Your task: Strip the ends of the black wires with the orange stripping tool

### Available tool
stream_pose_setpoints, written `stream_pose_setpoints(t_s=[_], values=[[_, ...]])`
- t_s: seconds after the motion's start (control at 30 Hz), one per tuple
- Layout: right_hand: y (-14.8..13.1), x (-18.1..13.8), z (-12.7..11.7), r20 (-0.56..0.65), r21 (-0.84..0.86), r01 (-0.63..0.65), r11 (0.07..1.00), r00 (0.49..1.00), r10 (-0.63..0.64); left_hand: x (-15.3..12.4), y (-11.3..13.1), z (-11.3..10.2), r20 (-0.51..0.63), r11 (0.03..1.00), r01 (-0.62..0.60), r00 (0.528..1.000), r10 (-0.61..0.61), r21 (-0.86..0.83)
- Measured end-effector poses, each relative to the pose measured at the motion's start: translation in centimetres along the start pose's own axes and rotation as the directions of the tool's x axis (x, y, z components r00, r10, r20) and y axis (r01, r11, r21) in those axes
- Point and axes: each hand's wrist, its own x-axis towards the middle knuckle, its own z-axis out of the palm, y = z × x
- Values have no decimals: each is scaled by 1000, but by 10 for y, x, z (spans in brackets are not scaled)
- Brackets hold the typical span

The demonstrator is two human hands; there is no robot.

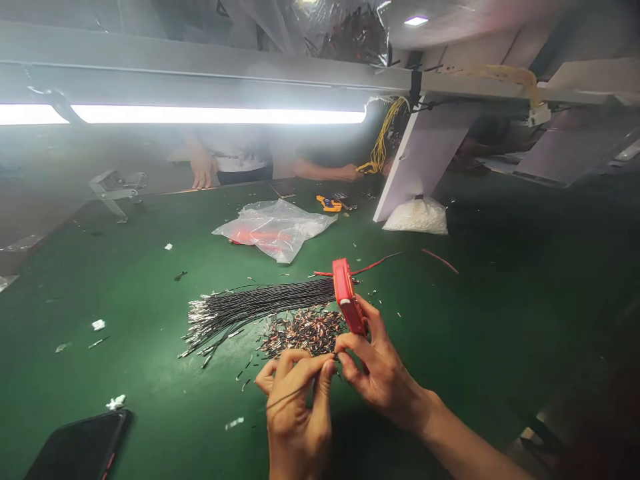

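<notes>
My left hand (300,407) is closed in a pinch on a thin black wire (287,399), which runs back across its fingers. My right hand (375,363) is wrapped round a red wire stripper (344,287) that points up and away from me. The thumb and forefinger of that hand meet the wire's end, close to the left fingertips. Just beyond both hands lies a heap of short black and copper-coloured wire scraps (300,330). Behind it stretches a bundle of black wires (260,299) with silvery terminals at the left; the tool hides part of its right end.
A clear plastic bag (275,223) with something red inside lies farther back, near a yellow tool (329,203). A bag of white bits (417,217) sits by a slanted panel (420,153). A phone (75,450) is at front left. Co-workers' hands (203,170) show across the table.
</notes>
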Motion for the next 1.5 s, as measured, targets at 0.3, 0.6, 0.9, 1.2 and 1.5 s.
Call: stream_pose_setpoints(t_s=[0.3,0.6,0.9,1.2,1.5], values=[[-4,1,6,-38,60,-36,998,999,39,1,10,1,-22,976,-143,989,149,165],[-7,7,8,-129,130,-69,989,988,86,3,13,4,-117,980,-98,986,119,171],[-7,4,-10,275,867,-391,311,893,356,12,-3,-14,-281,970,-20,955,89,241],[-18,5,-13,553,825,-486,-289,800,233,26,0,-30,-347,953,-91,918,193,290],[-18,-7,7,537,830,-497,-253,835,122,25,5,-36,-250,967,-145,948,196,209]])
